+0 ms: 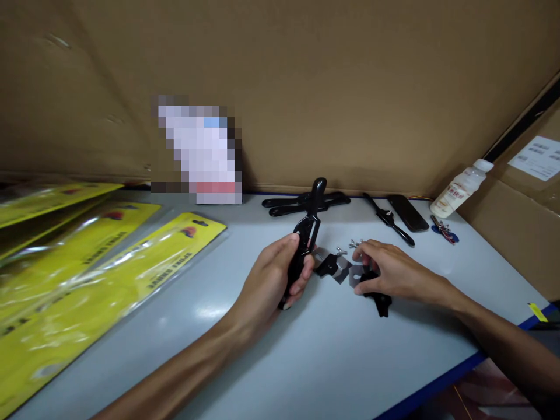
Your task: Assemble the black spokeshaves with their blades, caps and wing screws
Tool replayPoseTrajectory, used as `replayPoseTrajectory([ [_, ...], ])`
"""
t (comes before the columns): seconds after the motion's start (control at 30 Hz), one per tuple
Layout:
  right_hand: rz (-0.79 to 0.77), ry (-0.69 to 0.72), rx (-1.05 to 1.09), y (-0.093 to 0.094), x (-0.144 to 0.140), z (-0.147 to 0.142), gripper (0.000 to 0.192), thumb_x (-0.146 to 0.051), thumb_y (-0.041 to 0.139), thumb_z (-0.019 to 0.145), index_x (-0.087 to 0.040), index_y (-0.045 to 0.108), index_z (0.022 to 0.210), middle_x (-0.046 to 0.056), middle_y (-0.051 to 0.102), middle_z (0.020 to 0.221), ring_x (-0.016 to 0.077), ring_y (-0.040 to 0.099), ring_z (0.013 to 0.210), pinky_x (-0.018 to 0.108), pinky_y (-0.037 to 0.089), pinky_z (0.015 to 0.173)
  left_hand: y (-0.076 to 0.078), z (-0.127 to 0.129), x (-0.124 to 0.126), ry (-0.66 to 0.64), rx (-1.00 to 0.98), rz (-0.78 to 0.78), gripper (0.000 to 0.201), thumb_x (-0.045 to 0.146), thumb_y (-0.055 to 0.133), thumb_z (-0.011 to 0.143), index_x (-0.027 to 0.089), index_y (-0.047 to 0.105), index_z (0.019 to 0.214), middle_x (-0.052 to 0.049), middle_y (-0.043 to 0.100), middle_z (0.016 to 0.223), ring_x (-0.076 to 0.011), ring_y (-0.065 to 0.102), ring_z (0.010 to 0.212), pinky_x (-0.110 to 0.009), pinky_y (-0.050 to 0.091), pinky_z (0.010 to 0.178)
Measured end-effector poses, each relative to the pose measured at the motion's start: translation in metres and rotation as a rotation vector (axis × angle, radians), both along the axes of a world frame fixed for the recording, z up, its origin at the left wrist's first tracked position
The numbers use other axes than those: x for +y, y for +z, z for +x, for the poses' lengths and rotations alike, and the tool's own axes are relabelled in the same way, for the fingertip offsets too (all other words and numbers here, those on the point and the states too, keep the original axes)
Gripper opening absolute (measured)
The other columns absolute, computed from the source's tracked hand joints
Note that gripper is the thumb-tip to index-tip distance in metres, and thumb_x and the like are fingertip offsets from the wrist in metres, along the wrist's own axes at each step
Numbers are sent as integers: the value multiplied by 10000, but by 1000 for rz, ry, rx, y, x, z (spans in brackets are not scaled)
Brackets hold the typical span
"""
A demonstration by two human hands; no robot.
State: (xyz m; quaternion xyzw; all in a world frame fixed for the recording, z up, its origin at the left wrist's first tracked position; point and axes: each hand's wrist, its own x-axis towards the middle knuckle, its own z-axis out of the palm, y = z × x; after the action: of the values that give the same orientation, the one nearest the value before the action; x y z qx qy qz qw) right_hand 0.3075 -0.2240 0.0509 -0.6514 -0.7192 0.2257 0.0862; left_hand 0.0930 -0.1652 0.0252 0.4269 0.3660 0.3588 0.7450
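My left hand [280, 271] is wrapped round a black spokeshave [315, 201], held tilted above the table with one handle pointing up and away. My right hand [385, 268] is low over the table, thumb and fingers apart around small loose parts. Near its fingertips are a grey metal blade [356, 276] and silver thumbscrews [355, 243]. Under and beside that hand lies a black cap plate [381, 302], partly covered. Between the hands rest another black cap plate [327, 265] and a grey blade [342, 273].
More black spokeshaves [280, 207] lie at the back, another spokeshave [389, 220] to the right by a phone [409, 213]. A bottle [459, 189] and a bundled cord [444, 229] stand near the right edge. Yellow blister packs [175, 262] cover the left. Cardboard [350, 87] walls the back.
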Motion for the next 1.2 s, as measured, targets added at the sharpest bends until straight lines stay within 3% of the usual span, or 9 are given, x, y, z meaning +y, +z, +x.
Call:
replayPoseTrajectory([
  [0.17,-28,-15,67,-5,9,10,261,-299,838,673,-194,627,785,13,572,806,167,521,731,294,400,637,-1,-1,-1,-10,21,53,281,470,573,880,198,525,834,55,515,529,-60,308,346,-146,213,269],
  [0.27,0,-65,310,-7,19,18,169,-250,774,729,-179,631,672,5,567,768,130,519,676,280,411,631,-1,-3,-3,-22,47,66,325,501,591,857,201,512,757,49,510,530,-59,307,349,-151,212,263],
  [0.43,34,-263,687,-4,24,28,234,-376,652,855,-184,560,757,-9,622,691,88,537,510,216,377,463,0,-6,-11,-51,93,78,381,541,587,856,212,485,693,52,489,521,-57,303,345,-163,230,277],
  [0.5,-36,-264,782,-3,20,24,282,-453,570,914,-202,510,800,-34,605,582,84,518,410,191,342,386,0,-6,-15,-81,109,93,411,588,578,850,220,477,699,53,500,513,-62,327,330,-168,235,283],
  [0.6,-198,-183,868,-1,8,10,308,-495,557,927,-214,485,820,-102,473,410,60,381,299,155,256,318,0,-2,-21,-159,107,118,428,637,561,844,230,482,737,69,484,481,-60,303,295,-168,207,283],
  [0.67,-250,-146,920,0,0,-2,285,-458,640,887,-216,492,858,-116,475,431,46,342,308,144,263,319,0,0,-25,-201,105,108,422,645,559,840,237,486,758,91,434,462,-53,242,281,-168,172,275],
  [0.8,-232,-147,979,0,-11,-17,314,-404,734,811,-204,491,808,-81,551,569,45,450,382,159,374,370,1,2,-28,-218,109,118,417,646,546,842,243,486,752,104,367,461,-53,202,298,-169,175,272],
  [1.0,-207,-184,1072,-7,-9,-17,303,-401,752,799,-188,536,791,-64,569,588,59,500,408,180,446,384,2,0,-27,-279,162,156,447,691,495,847,248,472,790,103,374,476,-58,242,307,-164,186,278],
  [1.2,-231,-207,1153,-13,-6,-17,266,-369,770,788,-165,607,840,-26,623,621,88,582,473,184,497,408,2,1,-24,-345,135,143,473,691,601,780,250,433,801,111,380,512,-44,240,324,-160,205,280],
])
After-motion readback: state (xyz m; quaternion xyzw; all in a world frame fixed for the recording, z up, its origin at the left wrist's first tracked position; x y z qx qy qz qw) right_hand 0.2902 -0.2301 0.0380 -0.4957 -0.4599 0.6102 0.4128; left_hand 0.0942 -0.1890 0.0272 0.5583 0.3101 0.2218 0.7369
